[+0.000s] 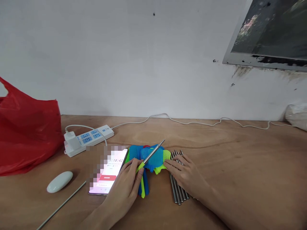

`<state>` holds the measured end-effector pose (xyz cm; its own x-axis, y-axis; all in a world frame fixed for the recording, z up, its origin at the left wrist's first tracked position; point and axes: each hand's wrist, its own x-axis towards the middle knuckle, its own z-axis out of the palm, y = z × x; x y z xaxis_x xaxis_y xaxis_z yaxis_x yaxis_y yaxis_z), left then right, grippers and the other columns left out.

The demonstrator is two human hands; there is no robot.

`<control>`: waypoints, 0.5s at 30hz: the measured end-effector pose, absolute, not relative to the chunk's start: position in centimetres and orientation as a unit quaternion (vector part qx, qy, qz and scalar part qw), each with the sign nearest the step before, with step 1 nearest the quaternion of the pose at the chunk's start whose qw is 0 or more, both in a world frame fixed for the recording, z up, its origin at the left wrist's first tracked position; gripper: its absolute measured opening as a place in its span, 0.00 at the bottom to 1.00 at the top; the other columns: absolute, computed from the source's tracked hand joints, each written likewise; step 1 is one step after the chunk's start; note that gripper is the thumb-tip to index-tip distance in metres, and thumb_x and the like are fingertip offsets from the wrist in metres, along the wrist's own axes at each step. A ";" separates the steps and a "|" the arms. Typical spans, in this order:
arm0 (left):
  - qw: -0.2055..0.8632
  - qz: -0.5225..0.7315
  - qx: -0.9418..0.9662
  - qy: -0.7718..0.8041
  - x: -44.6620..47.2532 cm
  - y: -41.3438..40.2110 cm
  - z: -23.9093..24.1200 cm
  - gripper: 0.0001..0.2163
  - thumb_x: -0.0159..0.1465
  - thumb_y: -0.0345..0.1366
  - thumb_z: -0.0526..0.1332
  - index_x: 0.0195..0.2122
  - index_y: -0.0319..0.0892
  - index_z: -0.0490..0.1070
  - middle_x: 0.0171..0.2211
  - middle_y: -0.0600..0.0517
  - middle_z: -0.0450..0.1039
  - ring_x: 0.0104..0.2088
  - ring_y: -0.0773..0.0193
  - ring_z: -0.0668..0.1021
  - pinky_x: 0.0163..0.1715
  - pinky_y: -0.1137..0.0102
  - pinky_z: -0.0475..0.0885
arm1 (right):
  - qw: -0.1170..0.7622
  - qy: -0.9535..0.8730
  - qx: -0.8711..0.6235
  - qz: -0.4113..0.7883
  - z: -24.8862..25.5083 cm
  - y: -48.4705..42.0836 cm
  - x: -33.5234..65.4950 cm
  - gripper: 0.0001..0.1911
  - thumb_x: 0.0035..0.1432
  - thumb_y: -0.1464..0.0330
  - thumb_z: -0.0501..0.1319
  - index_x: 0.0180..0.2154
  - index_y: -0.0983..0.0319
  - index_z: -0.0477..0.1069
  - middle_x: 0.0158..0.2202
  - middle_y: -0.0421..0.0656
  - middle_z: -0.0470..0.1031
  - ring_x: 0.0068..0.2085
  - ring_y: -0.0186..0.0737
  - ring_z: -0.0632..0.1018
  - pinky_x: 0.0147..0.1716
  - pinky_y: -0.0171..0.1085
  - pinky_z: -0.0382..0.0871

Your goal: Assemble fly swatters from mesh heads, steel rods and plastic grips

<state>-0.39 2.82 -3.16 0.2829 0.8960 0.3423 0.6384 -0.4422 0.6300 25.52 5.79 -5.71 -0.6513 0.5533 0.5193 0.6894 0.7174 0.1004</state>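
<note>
On the wooden table lies a bundle of blue and neon-green mesh fabric. My left hand is closed around a thin metal rod that slants up and to the right over the fabric. My right hand lies with fingers stretched out, its fingertips touching the green edge of the fabric. It rests on a row of several metal rods lying side by side.
A lit smartphone lies just left of my left hand. Beyond it are a white power strip with its cable, a white oval object, a red plastic bag and another loose thin rod.
</note>
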 end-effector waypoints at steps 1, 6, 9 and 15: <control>0.190 0.337 0.778 0.495 -0.4 2.8 -3.0 0.13 0.75 0.46 0.46 0.40 0.48 0.65 0.42 0.46 0.77 0.47 0.49 0.78 0.44 0.58 0.76 | 0.236 -0.897 -0.340 -0.155 -5.7 5.7 25.8 0.23 0.66 0.79 0.54 0.57 0.57 0.73 0.51 0.45 0.82 0.44 0.50 0.78 0.46 0.51 0.75; 0.184 0.333 0.778 0.500 -0.6 2.9 -2.9 0.13 0.75 0.46 0.46 0.41 0.48 0.65 0.45 0.45 0.77 0.47 0.49 0.78 0.43 0.58 0.76 | 0.311 -0.891 -0.276 -0.183 -5.3 5.6 27.1 0.29 0.63 0.84 0.49 0.60 0.58 0.69 0.53 0.45 0.81 0.45 0.44 0.81 0.46 0.45 0.76; 0.172 0.321 0.781 0.508 -0.7 3.0 -3.1 0.13 0.75 0.45 0.45 0.42 0.48 0.65 0.45 0.45 0.77 0.48 0.48 0.78 0.44 0.56 0.76 | 0.384 -0.871 -0.277 -0.132 -4.8 5.4 27.4 0.22 0.65 0.81 0.52 0.56 0.59 0.69 0.51 0.47 0.82 0.49 0.42 0.82 0.48 0.41 0.77; 0.125 0.315 0.803 0.491 -0.8 3.1 -3.2 0.12 0.74 0.43 0.46 0.43 0.47 0.67 0.45 0.45 0.79 0.52 0.46 0.77 0.52 0.50 0.74 | 0.534 -0.742 -0.405 -0.014 -4.8 4.9 28.0 0.06 0.67 0.70 0.59 0.44 0.57 0.73 0.33 0.41 0.81 0.31 0.40 0.80 0.31 0.38 0.76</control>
